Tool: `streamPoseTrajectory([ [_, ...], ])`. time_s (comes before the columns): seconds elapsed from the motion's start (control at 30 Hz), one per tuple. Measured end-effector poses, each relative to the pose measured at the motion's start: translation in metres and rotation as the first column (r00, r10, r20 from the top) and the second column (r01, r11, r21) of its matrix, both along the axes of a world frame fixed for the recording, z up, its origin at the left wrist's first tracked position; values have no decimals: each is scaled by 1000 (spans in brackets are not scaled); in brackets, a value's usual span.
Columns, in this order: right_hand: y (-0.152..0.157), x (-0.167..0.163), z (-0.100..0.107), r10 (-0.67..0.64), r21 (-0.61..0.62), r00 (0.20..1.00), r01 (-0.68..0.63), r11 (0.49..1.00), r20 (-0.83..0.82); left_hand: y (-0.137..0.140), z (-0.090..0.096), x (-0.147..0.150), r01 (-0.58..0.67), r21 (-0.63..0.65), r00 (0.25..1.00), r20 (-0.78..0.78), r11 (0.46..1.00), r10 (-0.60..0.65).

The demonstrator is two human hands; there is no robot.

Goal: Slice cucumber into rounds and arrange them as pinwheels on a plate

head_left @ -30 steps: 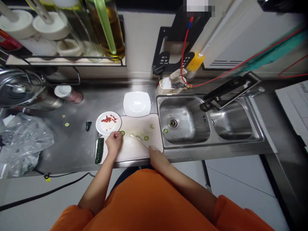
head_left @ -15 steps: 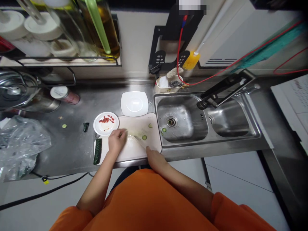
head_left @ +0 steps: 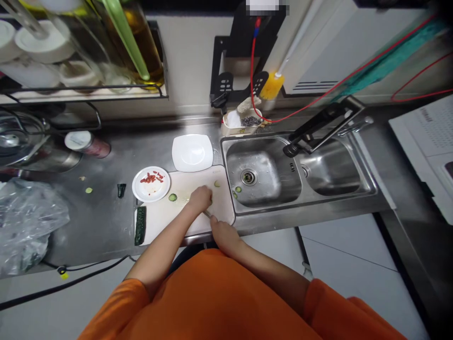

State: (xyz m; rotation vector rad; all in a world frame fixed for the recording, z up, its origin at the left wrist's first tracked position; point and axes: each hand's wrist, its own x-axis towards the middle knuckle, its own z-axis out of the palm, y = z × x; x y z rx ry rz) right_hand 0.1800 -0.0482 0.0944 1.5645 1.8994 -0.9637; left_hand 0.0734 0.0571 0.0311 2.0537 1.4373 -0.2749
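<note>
My left hand (head_left: 200,199) reaches over the white cutting board (head_left: 155,230), fingers curled down and closed on a cucumber slice, which they mostly hide. My right hand (head_left: 225,234), by the board's front right edge, is closed around a knife (head_left: 207,214); the blade is largely hidden under the left hand. To the left on the board lies a cucumber slice (head_left: 172,197), and a paler piece (head_left: 217,183) is at the back right. A length of dark green cucumber (head_left: 140,225) rests along the board's left edge.
A white plate with red bits (head_left: 151,194) overlaps the board's back left corner. Behind the board stands a white square dish (head_left: 192,152). The steel sink (head_left: 264,177) is to the right, with cucumber slices inside. A cucumber end (head_left: 121,190) and plastic bag (head_left: 31,217) lie left.
My left hand has moved right across the board, onto where a slice lay. A cucumber slice now shows where that hand was. My right hand keeps the knife in nearly the same place.
</note>
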Motion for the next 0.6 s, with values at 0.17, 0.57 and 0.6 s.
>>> streamPoseTrajectory([
  [0.17,0,0,1,-3,-2,1000,3,1000,-22,-1,4,-2,-15,-43,997,77,999,19],
  [0.57,5,11,-2,-4,-16,999,4,1000,-44,-12,19,-75,-548,-16,799,285,836,529],
  [0.6,6,11,-3,-6,-8,999,6,1000,-44,-15,16,-78,-558,-21,790,290,829,539],
])
